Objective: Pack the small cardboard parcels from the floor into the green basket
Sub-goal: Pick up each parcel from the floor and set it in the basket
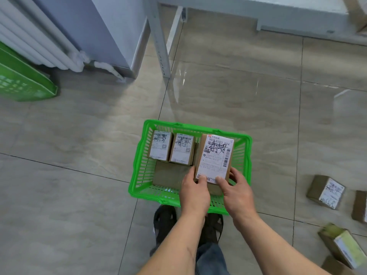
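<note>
The green basket (139,165) stands on the tiled floor in front of my feet. Two small labelled parcels (160,145) (182,149) lie side by side along its far left wall. A larger labelled parcel (215,157) is held over the basket's right side, above a flat brown piece lying inside. My left hand (193,190) grips its near left corner and my right hand (235,190) grips its near right corner. More cardboard parcels lie on the floor at the right: one (325,192) nearest, another (344,246) lower down.
A second green basket (23,82) leans at the far left under a white radiator (39,36). A white metal shelf leg (160,42) stands beyond the basket. A parcel edge (360,206) shows at the right border.
</note>
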